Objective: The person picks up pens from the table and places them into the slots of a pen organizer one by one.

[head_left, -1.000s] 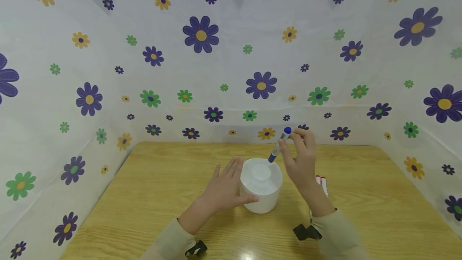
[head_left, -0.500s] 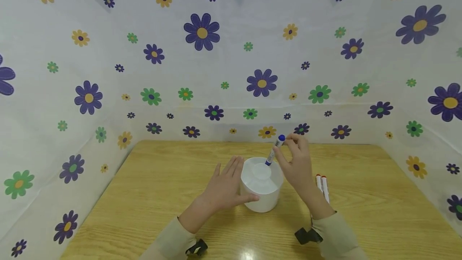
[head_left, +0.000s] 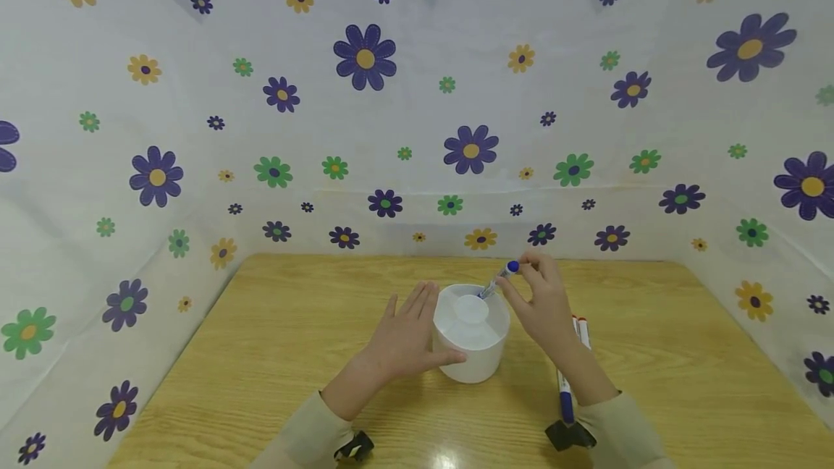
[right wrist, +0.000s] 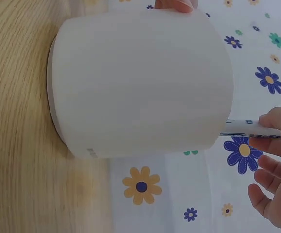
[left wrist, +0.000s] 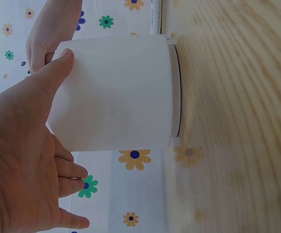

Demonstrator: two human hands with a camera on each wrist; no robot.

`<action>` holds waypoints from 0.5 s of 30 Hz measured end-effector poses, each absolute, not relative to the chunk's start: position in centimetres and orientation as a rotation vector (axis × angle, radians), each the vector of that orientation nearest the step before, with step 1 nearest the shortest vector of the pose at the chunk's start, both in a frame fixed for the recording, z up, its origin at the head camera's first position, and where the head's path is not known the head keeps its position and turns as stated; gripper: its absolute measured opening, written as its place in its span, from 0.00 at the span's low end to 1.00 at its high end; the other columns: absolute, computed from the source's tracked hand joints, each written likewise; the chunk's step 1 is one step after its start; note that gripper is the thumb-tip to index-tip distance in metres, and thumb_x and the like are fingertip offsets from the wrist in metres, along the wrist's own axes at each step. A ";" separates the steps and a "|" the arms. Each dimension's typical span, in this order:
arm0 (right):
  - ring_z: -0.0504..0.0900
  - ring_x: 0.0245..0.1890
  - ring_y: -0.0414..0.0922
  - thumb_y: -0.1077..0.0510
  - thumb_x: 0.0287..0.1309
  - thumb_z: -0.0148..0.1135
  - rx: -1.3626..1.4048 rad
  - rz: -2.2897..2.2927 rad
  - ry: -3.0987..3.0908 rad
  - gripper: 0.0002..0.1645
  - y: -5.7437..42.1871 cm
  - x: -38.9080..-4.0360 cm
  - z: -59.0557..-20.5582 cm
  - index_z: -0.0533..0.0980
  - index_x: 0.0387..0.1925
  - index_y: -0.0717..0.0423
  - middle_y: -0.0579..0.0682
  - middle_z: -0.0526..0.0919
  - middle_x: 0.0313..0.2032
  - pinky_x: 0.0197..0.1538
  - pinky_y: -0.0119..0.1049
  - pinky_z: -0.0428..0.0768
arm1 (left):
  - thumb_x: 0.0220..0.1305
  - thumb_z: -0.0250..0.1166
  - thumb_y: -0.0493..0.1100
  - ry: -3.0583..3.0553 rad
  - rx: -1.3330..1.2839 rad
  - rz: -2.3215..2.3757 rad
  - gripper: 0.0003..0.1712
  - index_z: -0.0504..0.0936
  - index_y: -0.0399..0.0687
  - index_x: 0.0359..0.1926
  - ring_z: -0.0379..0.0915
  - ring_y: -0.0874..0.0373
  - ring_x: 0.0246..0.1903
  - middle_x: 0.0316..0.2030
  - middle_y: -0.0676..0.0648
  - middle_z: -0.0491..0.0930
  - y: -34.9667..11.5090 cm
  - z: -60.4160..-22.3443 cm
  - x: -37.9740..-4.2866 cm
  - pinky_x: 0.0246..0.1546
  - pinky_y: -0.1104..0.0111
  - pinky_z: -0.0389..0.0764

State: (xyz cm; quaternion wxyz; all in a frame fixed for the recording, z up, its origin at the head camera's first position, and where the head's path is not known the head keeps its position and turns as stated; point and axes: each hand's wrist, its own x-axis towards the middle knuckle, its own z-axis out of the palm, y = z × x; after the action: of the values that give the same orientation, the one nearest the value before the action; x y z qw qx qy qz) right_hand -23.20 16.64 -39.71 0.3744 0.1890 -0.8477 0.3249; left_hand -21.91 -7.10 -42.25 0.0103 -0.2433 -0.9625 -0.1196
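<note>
A white round pen holder [head_left: 470, 353] with inner compartments and a raised round centre stands upright on the wooden table. My left hand [head_left: 405, 342] rests against its left side, fingers straight along the wall and thumb across the front; the left wrist view shows the thumb [left wrist: 57, 68] on the wall near the rim. My right hand [head_left: 542, 310] pinches a blue-capped whiteboard marker [head_left: 498, 281] near its upper end, at the holder's back right. The marker leans, its lower end inside the rim. In the right wrist view the holder's wall [right wrist: 140, 87] hides that lower end.
Beneath and beside my right forearm lie several more markers: red-ended ones [head_left: 584, 331] and a blue-capped one [head_left: 565, 405]. A flower-printed white cloth [head_left: 417, 129] surrounds the table [head_left: 293, 324] at the back and sides. Dark straps hang from both wrists.
The right hand has lowered the marker down and left from above the rim into the holder, tilting it further. Another blue-capped marker has come into view by the right forearm. The left hand stays put.
</note>
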 end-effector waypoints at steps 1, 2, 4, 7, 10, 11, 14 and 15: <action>0.74 0.47 0.54 0.64 0.51 0.71 0.482 0.830 -2.177 0.11 16.7 -23.2 -39.8 0.80 0.35 0.69 0.62 0.75 0.45 0.45 0.37 0.73 | 0.50 0.49 0.85 -3.005 -0.759 -0.373 0.69 0.41 0.44 0.78 0.36 0.52 0.78 0.78 0.45 0.41 -7.1 -42.3 -21.9 0.73 0.42 0.47; 0.74 0.47 0.54 0.64 0.52 0.71 0.478 0.829 -2.186 0.11 16.8 -23.1 -39.9 0.80 0.35 0.68 0.62 0.76 0.45 0.45 0.37 0.73 | 0.50 0.48 0.86 -3.006 -0.759 -0.368 0.69 0.41 0.44 0.78 0.36 0.52 0.78 0.78 0.45 0.41 -7.1 -42.3 -21.9 0.73 0.42 0.47; 0.74 0.48 0.54 0.64 0.53 0.70 0.470 0.831 -2.199 0.09 17.1 -23.1 -40.2 0.81 0.35 0.66 0.62 0.76 0.46 0.46 0.39 0.75 | 0.50 0.48 0.86 -3.009 -0.761 -0.367 0.69 0.41 0.44 0.78 0.36 0.52 0.78 0.78 0.45 0.41 -7.1 -42.3 -22.0 0.73 0.42 0.47; 0.74 0.49 0.54 0.63 0.54 0.70 0.452 0.839 -2.231 0.08 17.6 -22.9 -40.5 0.81 0.36 0.63 0.61 0.76 0.47 0.49 0.46 0.77 | 0.50 0.47 0.86 -3.011 -0.762 -0.364 0.69 0.41 0.44 0.78 0.36 0.52 0.78 0.78 0.45 0.41 -7.1 -42.3 -22.0 0.73 0.42 0.47; 0.74 0.51 0.54 0.62 0.55 0.69 0.437 0.842 -2.262 0.09 18.4 -22.8 -40.9 0.81 0.37 0.62 0.61 0.77 0.48 0.50 0.52 0.78 | 0.50 0.47 0.86 -3.014 -0.762 -0.365 0.69 0.40 0.44 0.78 0.36 0.52 0.78 0.78 0.45 0.41 -7.1 -42.3 -22.1 0.73 0.42 0.47; 0.74 0.51 0.55 0.62 0.55 0.69 0.429 0.841 -2.271 0.09 18.6 -22.8 -41.1 0.81 0.37 0.62 0.61 0.77 0.48 0.50 0.53 0.78 | 0.50 0.47 0.86 -3.015 -0.762 -0.364 0.69 0.40 0.44 0.78 0.36 0.52 0.78 0.78 0.45 0.41 -7.1 -42.3 -22.1 0.73 0.42 0.47; 0.74 0.50 0.56 0.62 0.54 0.69 0.417 0.817 -2.290 0.09 19.7 -22.8 -41.6 0.80 0.37 0.62 0.61 0.78 0.46 0.50 0.54 0.78 | 0.50 0.47 0.86 -3.016 -0.760 -0.368 0.69 0.40 0.45 0.78 0.35 0.52 0.78 0.78 0.45 0.41 -7.1 -42.3 -22.1 0.73 0.42 0.46; 0.75 0.49 0.56 0.63 0.54 0.70 0.415 0.809 -2.292 0.09 20.1 -22.8 -41.8 0.80 0.36 0.63 0.61 0.78 0.45 0.49 0.54 0.78 | 0.50 0.47 0.86 -3.017 -0.758 -0.371 0.69 0.40 0.45 0.78 0.35 0.52 0.78 0.78 0.46 0.41 -7.1 -42.3 -22.1 0.73 0.42 0.46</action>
State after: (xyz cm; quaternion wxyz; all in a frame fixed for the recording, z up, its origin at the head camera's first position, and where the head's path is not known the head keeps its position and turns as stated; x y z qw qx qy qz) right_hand -22.81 20.08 -41.79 0.3315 0.1589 -0.8770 0.3094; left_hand -22.07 -7.14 -42.31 0.0046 -0.2420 -0.9630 -0.1185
